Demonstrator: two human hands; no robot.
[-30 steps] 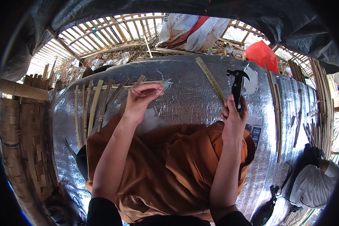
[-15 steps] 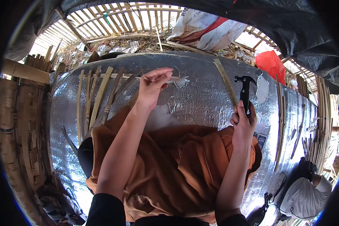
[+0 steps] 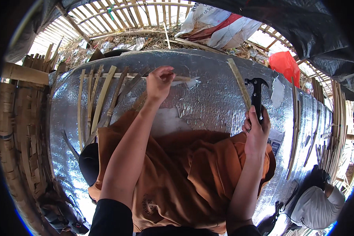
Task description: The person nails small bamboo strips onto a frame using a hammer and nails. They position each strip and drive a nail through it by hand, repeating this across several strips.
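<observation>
An orange cloth (image 3: 192,173) lies nearest, draped over the silver foil sheet (image 3: 208,102). The right hand (image 3: 257,131) has its grip clamped on a black claw hammer (image 3: 257,94) held upright — head up. Farther off, the left hand (image 3: 159,82) pinches a thin bamboo strip (image 3: 133,75) lying crosswise on the foil.

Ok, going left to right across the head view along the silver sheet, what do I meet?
Woven bamboo panel → fanned bamboo slats → left hand pinching at a horizontal strip → slanted bamboo strip → black claw hammer gripped by the right hand → red plastic bag → another person in a white shirt.
</observation>
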